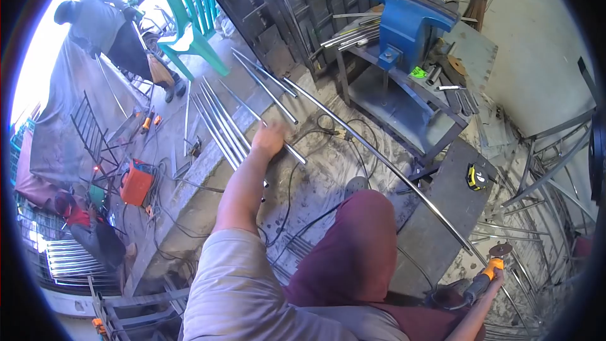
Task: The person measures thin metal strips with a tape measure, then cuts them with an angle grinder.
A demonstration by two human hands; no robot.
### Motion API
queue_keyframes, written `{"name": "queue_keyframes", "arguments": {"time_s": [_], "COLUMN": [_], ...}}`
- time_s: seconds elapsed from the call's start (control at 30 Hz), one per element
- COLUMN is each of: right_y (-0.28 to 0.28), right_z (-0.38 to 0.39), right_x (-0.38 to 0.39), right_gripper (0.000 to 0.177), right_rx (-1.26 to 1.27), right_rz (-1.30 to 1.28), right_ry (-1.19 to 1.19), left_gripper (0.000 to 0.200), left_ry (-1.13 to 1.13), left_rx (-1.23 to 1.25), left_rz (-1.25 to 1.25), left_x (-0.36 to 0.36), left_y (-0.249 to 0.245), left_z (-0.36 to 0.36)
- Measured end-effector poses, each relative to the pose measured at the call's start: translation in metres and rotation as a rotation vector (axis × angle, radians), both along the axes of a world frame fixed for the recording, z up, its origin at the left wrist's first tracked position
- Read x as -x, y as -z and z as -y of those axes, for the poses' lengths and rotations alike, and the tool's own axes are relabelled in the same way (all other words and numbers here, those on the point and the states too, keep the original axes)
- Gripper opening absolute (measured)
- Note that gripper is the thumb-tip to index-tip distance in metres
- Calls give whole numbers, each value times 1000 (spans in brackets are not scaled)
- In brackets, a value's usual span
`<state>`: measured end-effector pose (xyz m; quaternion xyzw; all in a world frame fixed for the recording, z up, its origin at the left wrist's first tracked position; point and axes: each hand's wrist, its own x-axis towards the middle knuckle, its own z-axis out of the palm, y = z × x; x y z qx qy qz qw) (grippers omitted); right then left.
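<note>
My left hand (271, 139) reaches forward, slightly blurred, with its fingers closed around a shiny metal tube (294, 153). Several similar tubes (218, 127) lie side by side on the concrete ledge just left of it. Down at the lower right, my right hand (497, 276) grips a yellow and dark angle grinder (478, 287), its thin disc (500, 249) facing up. Between my hands a long metal tube (379, 158) stretches diagonally past my knee. A yellow and black tape measure (477, 177) rests on a dark plate (442, 205) above the grinder.
A blue bench vise (410, 28) stands on a metal stand ahead. Cables (363, 151) snake across the dusty floor. Metal frames (555, 158) lean at right. A green chair (196, 44), an orange-red box (136, 183) and two people (113, 31) (95, 230) are on the left.
</note>
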<state>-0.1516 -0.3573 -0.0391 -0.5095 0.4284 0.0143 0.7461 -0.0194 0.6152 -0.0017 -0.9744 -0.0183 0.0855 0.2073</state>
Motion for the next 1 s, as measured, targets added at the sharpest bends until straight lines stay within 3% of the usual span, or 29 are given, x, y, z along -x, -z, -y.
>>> {"name": "queue_keyframes", "arguments": {"time_s": [0.07,0.2,0.33,0.4,0.47,0.57,0.63,0.67,0.7,0.73,0.8,0.9,0.93,1.0], "right_y": [-3,-9,-10,-10,-9,-10,-4,-1,4,6,7,11,11,10], "right_z": [-12,-23,-28,-30,-34,-33,-28,-26,-27,-25,-23,-17,-14,0], "right_x": [-1,-1,1,2,3,6,13,15,17,21,25,16,15,18], "right_gripper": [57,56,56,55,55,55,54,54,54,54,54,53,53,53], "right_rx": [3,10,-2,-7,-21,-33,-50,-61,-78,-88,-106,-144,-156,-153], "right_rz": [-9,-27,-19,-4,-1,13,16,11,6,-4,-18,22,38,58], "right_ry": [6,17,43,68,94,117,127,131,139,148,146,147,158,171], "left_gripper": [49,82,88,90,89,86,85,71,62,59,66,64,70,67], "left_ry": [-521,-432,-391,-375,-328,-284,-456,-304,-72,339,571,76,222,330], "left_rx": [68,196,200,239,216,350,499,562,779,938,928,576,578,701], "left_rz": [175,-556,-459,-242,-272,-406,-394,-268,-87,123,18,-476,-437,-419], "left_x": [0,17,46,72,76,52,36,34,37,42,37,26,24,32], "left_y": [1,-74,-38,34,29,-40,-86,-113,-123,-129,-180,-172,-141,-161], "left_z": [0,-3,-34,-76,-64,4,74,120,152,179,229,265,271,332]}}
